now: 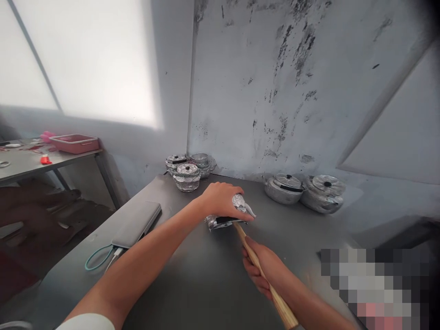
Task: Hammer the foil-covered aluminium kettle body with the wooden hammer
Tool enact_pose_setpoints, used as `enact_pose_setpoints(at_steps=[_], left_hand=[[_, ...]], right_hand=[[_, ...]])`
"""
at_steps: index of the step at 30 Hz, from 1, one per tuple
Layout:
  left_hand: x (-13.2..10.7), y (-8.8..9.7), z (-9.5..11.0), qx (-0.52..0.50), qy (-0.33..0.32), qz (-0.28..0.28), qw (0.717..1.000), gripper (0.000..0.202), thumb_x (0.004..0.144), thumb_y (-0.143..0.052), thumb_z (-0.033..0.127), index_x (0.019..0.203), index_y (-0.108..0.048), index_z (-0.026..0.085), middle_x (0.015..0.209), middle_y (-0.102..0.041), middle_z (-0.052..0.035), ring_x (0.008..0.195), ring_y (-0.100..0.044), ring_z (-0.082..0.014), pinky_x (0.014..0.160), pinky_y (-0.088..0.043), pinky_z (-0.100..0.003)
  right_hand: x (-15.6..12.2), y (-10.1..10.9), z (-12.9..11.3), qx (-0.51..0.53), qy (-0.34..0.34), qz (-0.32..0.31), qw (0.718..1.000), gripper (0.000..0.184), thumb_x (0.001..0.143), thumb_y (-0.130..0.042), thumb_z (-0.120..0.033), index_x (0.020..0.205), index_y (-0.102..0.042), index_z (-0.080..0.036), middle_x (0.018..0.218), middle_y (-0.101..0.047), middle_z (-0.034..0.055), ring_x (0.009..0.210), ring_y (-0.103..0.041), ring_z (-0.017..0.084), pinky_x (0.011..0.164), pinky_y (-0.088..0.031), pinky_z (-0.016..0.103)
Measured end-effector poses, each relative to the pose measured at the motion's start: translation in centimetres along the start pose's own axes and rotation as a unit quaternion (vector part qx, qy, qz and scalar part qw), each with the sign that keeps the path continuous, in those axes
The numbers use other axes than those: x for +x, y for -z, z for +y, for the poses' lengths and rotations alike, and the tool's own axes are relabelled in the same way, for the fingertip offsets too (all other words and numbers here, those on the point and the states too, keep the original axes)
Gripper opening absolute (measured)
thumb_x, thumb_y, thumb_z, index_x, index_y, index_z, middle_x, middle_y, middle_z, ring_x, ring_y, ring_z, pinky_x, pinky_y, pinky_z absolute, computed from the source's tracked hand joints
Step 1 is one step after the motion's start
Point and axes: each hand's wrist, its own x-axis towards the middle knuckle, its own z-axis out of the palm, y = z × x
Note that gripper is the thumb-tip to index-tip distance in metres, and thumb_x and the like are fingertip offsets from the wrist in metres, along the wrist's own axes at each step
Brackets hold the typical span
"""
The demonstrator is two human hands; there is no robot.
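My left hand [222,198] rests curled over a small shiny metal piece [227,219] lying on the grey metal table [192,284], pinning it down; a crumpled silvery part shows under the fingers. My right hand [263,268] is wrapped round a wooden handle [266,279] that runs from the lower right up to the metal piece. The head of this tool is hidden by the piece and my left hand.
Small lidded aluminium pots stand at the back left [186,176] and two larger ones at the back right [304,189]. A grey power bank [137,224] with a cable lies at the left. Another table carries a pink tray [74,143]. A stained wall stands behind.
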Motion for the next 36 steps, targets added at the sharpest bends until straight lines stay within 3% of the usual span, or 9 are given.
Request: enact_pose_setpoints(at_steps=[8,14,27,36], left_hand=[[0.1,-0.1,-0.1,-0.003,0.001,-0.01,1.0,0.093,0.065,-0.051,0.093,0.133,-0.059,0.031,0.122,-0.07,-0.0032,0.11,-0.065,-0.031,0.091,-0.049,-0.039],[0.2,-0.1,-0.1,0.0,0.004,-0.004,1.0,0.092,0.064,-0.052,0.094,0.131,-0.061,0.032,0.122,-0.07,-0.0021,0.109,-0.065,-0.0307,0.092,-0.048,-0.039],[0.2,-0.1,0.0,0.004,0.007,-0.01,1.0,0.094,0.063,-0.051,0.095,0.133,-0.059,0.032,0.125,-0.07,-0.0018,0.111,-0.065,-0.0307,0.094,-0.048,-0.039],[0.2,0.2,0.1,0.005,0.014,-0.024,1.0,0.095,0.064,-0.049,0.096,0.134,-0.058,0.033,0.127,-0.069,-0.0022,0.111,-0.065,-0.0306,0.091,-0.048,-0.037]], right_hand=[[-0.2,-0.2,1.5,0.014,0.031,-0.022,0.999,0.043,0.099,-0.025,-0.06,0.079,-0.04,-0.025,0.044,-0.032,-0.0122,0.026,-0.019,0.006,0.024,-0.029,0.017],[0.7,-0.3,2.9,0.034,0.059,-0.024,0.997,0.044,0.096,-0.033,-0.066,0.079,-0.038,-0.026,0.045,-0.033,-0.0121,0.029,-0.022,0.007,0.022,-0.031,0.018],[-0.9,-1.0,2.2,-0.039,0.102,0.045,0.993,0.041,0.098,-0.037,-0.059,0.074,-0.038,-0.025,0.048,-0.03,-0.0122,0.031,-0.024,0.005,0.022,-0.026,0.015],[-1.3,-0.6,1.7,-0.048,0.103,0.014,0.993,0.043,0.099,-0.033,-0.061,0.073,-0.035,-0.027,0.045,-0.028,-0.0127,0.031,-0.019,0.006,0.023,-0.027,0.017]])
